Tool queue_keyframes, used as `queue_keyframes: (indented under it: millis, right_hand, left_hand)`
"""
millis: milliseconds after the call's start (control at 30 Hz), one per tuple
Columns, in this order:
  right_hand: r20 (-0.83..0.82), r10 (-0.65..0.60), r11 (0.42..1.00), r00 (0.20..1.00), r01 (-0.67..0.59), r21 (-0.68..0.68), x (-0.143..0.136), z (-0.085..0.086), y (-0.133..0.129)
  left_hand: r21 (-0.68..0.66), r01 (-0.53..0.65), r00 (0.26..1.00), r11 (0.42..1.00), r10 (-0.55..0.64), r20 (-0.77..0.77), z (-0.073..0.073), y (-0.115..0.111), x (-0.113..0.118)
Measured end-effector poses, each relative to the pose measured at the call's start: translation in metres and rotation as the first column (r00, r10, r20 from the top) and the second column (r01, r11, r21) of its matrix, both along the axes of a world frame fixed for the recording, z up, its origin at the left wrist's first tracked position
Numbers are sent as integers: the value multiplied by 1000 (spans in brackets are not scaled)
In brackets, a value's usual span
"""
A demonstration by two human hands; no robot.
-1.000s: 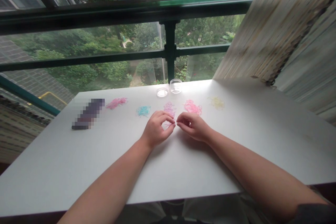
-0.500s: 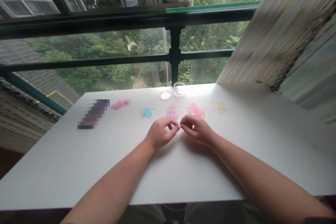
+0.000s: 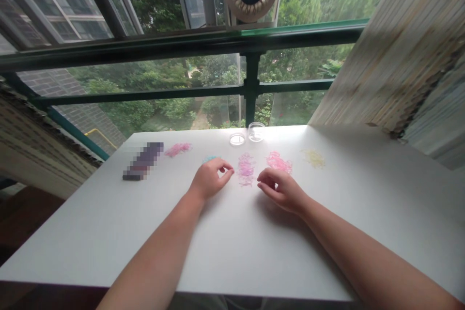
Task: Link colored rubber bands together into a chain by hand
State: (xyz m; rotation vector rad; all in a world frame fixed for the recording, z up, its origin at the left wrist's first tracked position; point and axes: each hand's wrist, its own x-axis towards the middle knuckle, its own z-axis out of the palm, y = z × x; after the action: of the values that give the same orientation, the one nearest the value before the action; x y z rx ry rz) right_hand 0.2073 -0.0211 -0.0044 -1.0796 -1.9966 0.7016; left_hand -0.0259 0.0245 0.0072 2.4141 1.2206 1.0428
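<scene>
My left hand (image 3: 212, 177) is above the white table, thumb and forefinger pinched together beside the purple pile of small thin bands (image 3: 246, 168). Anything held between those fingertips is too small to make out. To the right of that pile is my right hand (image 3: 281, 188), its fingers curled and its thumb close to the forefinger; what it holds, if anything, does not show. Just behind it lies a pink pile of bands (image 3: 279, 162). A blue pile (image 3: 211, 159) is mostly hidden behind my left hand.
Another pink pile (image 3: 178, 149) lies at the left, a yellow pile (image 3: 314, 158) at the right. Near the back edge of the white table (image 3: 225, 247) are a clear round dish (image 3: 256, 132) and a flat clear lid (image 3: 237, 140). A pixelated dark object (image 3: 145, 160) lies far left.
My hands, whose fingertips met in front of the purple pile, have moved apart, the left to the left and the right slightly right. The camera view has shifted a little.
</scene>
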Motion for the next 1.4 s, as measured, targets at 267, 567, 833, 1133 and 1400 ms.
queue_keyframes:
  millis: [267, 567, 833, 1133, 1400]
  right_hand:
    - [24, 2, 1000, 1000, -2, -14, 2, -1, -1]
    - [38, -2, 1000, 999, 3, -27, 1, 2, -1]
    - [47, 0, 999, 999, 1, -34, 0, 1, -1]
    - [54, 5, 999, 999, -2, -39, 0, 2, -1]
    - [57, 1, 999, 998, 1, -32, -1, 3, -2]
  left_hand:
    - [-54, -371, 928, 927, 368, -49, -16, 37, -51]
    - [-86, -383, 921, 920, 374, -107, -21, 38, -48]
    - [-105, -412, 905, 905, 393, -159, -13, 33, -40]
    - [-149, -483, 872, 863, 459, -167, -12, 30, -39]
    - [-151, -486, 872, 861, 464, -158, -12, 31, -40]
